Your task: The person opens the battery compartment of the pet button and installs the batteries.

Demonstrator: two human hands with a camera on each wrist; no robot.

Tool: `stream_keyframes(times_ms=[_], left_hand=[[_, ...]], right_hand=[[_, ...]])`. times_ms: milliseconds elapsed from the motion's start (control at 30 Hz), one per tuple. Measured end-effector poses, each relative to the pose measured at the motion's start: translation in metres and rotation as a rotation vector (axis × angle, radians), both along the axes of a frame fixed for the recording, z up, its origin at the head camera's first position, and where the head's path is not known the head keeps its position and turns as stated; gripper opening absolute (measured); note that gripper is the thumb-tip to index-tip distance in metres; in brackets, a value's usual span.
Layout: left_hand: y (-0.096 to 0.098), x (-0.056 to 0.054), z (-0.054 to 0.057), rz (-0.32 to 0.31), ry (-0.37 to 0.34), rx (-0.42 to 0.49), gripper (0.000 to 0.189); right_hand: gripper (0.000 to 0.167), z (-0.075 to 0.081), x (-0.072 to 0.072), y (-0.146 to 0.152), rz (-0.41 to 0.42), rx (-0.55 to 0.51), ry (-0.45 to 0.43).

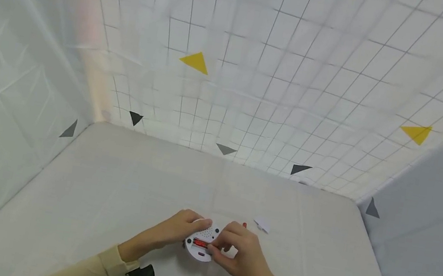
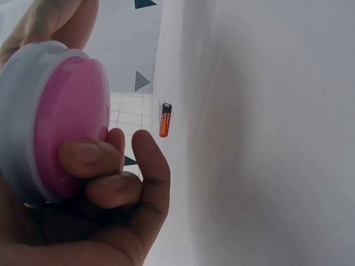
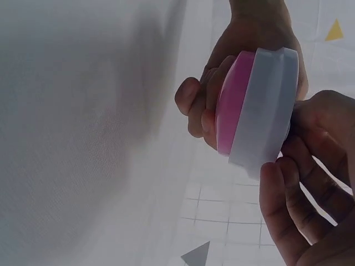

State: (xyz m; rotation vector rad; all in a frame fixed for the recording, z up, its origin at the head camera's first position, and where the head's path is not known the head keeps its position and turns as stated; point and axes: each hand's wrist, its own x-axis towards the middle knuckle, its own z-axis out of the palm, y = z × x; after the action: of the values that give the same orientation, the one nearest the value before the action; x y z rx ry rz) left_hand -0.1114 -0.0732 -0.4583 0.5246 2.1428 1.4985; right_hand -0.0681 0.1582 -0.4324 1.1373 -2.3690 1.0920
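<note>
My left hand (image 1: 177, 227) grips a round white device (image 1: 203, 255) with its back facing up. Its pink dome (image 2: 75, 119) points down, with left fingers curled against it in the left wrist view. A red battery (image 1: 200, 243) lies in the open compartment on the device's back. At the right end of that compartment, the thumb and index finger of my right hand (image 1: 246, 255) pinch at the battery; the exact contact is hidden by the fingers. Another battery (image 2: 165, 121), red and black, lies on the table beyond the hands.
A small white cover (image 1: 262, 224) lies on the white table (image 1: 134, 177) right of the loose battery. White sheet walls with black and yellow triangles enclose the table at the back and sides. A black wrist-worn piece (image 1: 142, 274) sits by the left sleeve.
</note>
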Motion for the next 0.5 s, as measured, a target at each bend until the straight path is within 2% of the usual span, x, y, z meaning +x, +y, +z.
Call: stream_keyframes(times_ms=[167,500], left_hand=[[0.000,0.000,-0.001,0.000,0.001,-0.018,0.045],[0.002,0.002,0.002,0.012,-0.007,-0.042,0.045]], right_hand=[[0.021,0.001,-0.003,0.006,-0.032,-0.009,-0.002],[0.020,0.001,-0.018,0.026,-0.311,0.027,0.050]])
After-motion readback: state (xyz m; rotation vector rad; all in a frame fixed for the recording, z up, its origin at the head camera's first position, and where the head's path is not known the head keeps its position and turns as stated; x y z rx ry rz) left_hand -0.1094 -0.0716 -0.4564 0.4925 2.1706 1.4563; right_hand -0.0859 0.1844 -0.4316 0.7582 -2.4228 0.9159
